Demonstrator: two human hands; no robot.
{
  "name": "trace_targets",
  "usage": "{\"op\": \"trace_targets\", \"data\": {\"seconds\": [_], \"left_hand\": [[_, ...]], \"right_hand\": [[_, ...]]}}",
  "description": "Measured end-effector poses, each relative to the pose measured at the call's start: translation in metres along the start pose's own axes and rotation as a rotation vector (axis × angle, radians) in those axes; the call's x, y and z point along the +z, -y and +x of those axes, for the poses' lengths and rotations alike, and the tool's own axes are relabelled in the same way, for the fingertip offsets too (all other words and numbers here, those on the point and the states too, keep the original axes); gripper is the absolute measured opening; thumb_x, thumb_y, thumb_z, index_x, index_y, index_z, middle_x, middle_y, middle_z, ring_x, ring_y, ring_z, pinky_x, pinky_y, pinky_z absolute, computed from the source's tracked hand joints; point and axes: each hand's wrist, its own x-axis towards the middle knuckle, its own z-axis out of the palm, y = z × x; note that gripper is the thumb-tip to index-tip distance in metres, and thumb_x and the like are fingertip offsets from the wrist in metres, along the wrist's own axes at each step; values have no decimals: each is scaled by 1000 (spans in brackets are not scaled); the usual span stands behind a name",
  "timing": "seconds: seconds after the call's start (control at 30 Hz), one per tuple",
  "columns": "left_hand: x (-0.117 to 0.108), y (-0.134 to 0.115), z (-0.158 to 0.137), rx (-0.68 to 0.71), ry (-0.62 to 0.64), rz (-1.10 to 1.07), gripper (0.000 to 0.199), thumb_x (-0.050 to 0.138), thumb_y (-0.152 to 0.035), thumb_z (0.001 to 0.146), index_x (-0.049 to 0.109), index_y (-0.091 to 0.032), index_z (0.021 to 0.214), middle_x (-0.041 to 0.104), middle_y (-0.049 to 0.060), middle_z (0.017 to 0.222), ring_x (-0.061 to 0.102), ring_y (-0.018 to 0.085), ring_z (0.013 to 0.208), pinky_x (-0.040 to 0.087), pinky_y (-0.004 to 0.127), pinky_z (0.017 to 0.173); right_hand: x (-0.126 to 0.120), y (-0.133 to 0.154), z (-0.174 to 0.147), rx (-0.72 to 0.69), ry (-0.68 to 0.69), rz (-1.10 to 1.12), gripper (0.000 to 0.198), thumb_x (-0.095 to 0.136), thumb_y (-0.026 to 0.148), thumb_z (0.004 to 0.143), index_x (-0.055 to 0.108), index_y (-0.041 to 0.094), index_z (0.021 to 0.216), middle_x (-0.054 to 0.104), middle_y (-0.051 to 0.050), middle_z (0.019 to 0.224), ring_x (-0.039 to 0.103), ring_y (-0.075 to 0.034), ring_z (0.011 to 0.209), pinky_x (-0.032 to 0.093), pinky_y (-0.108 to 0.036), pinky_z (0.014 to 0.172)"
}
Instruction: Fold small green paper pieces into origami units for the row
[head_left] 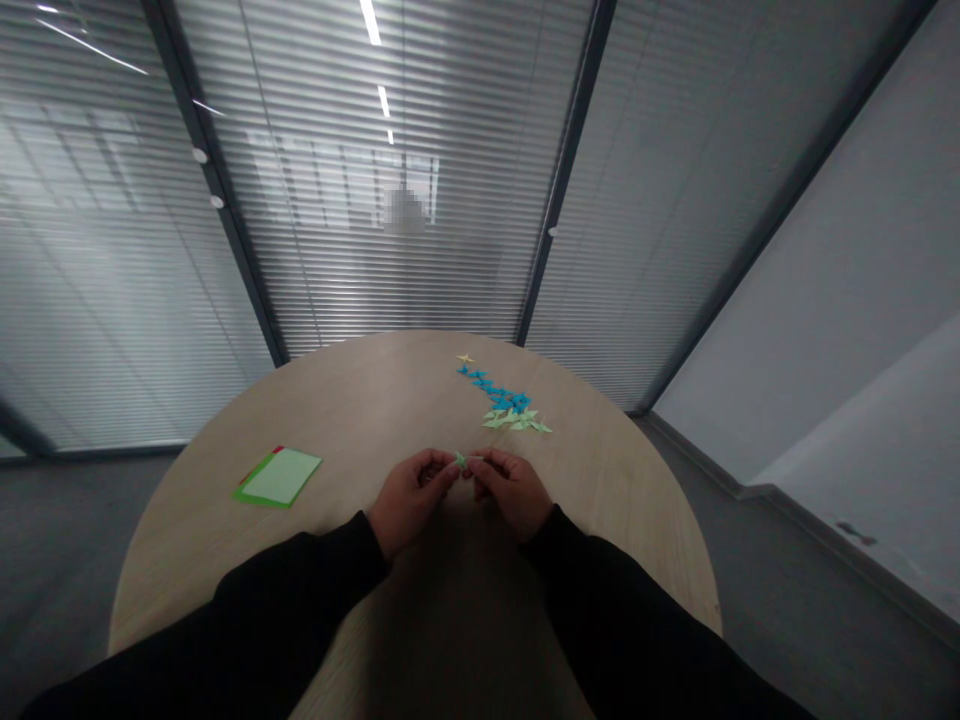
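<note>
Between my two hands is a small folded piece of light green paper (pixel 460 461), held just above the near middle of the table. My left hand (pixel 411 495) pinches its left side between thumb and fingers. From the right, my right hand (pixel 516 490) pinches the other side, its fingertips close to those of the left. The paper's exact shape is partly hidden by the fingers. Beyond my hands lie several pale green folded paper stars (pixel 517 420), with several blue folded paper stars (pixel 495 391) trailing away behind them to a single yellow paper star (pixel 465 358).
A stack of paper sheets (pixel 281 476), pale green on top with bright green and red edges showing, lies left of my hands. The round wooden table (pixel 360 390) stands before a glass partition with blinds (pixel 405 280). A white wall (pixel 825 300) is on the right.
</note>
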Motion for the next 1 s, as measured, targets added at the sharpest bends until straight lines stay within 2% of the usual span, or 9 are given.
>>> {"op": "trace_targets", "data": {"seconds": [0.23, 0.4, 0.6, 0.77, 0.83, 0.9, 1.0], "left_hand": [[-1, 1, 0, 9, -1, 34, 35, 59, -48, 83, 65, -15, 91, 67, 3, 77, 56, 14, 63, 41, 25, 57], [-1, 1, 0, 34, -20, 91, 33, 60, -47, 82, 65, -15, 89, 68, 4, 78, 59, 17, 67, 44, 27, 61], [1, 0, -1, 29, -7, 99, 30, 60, -45, 82, 63, -16, 91, 67, 3, 79, 57, 15, 64, 44, 26, 59], [-2, 4, 1, 113, -18, 148, 22, 58, -38, 84, 63, -17, 87, 65, 4, 85, 58, 16, 71, 45, 27, 64], [-4, 6, 2, 183, -41, 216, 18, 59, -35, 84, 64, -18, 85, 64, 4, 87, 57, 17, 76, 45, 28, 67], [-5, 6, 2, 229, -119, 288, 15, 63, -33, 82, 65, -19, 87, 61, 3, 86, 56, 17, 77, 44, 28, 68], [-6, 5, 2, 181, -260, 327, 26, 72, -36, 74, 63, -19, 92, 57, -1, 74, 52, 16, 69, 42, 27, 63]], "right_hand": [[0, 0, -1, 1, 14, 18, 31, 60, 48, 79, 62, 18, 77, 55, 3, 58, 48, -11, 52, 39, -25, 52], [1, -6, 0, -19, -44, -6, 29, 63, 46, 77, 63, 18, 81, 57, 2, 61, 51, -11, 53, 42, -25, 51], [4, -13, 3, 1, -52, 158, 34, 74, 44, 69, 61, 18, 86, 66, -2, 78, 59, -14, 66, 48, -27, 62], [4, -14, 4, 8, -38, 280, 36, 80, 37, 63, 56, 19, 82, 62, 2, 72, 58, -12, 63, 47, -26, 62], [4, -13, 4, -13, -53, 308, 39, 82, 35, 61, 55, 20, 85, 60, 4, 70, 56, -11, 60, 46, -26, 60], [5, -12, 3, -28, -61, 323, 44, 83, 34, 60, 54, 21, 90, 59, 6, 68, 57, -11, 60, 46, -26, 60], [5, -9, 2, -23, -67, 310, 44, 82, 35, 60, 56, 20, 92, 59, 5, 66, 58, -12, 60, 46, -28, 62]]}}
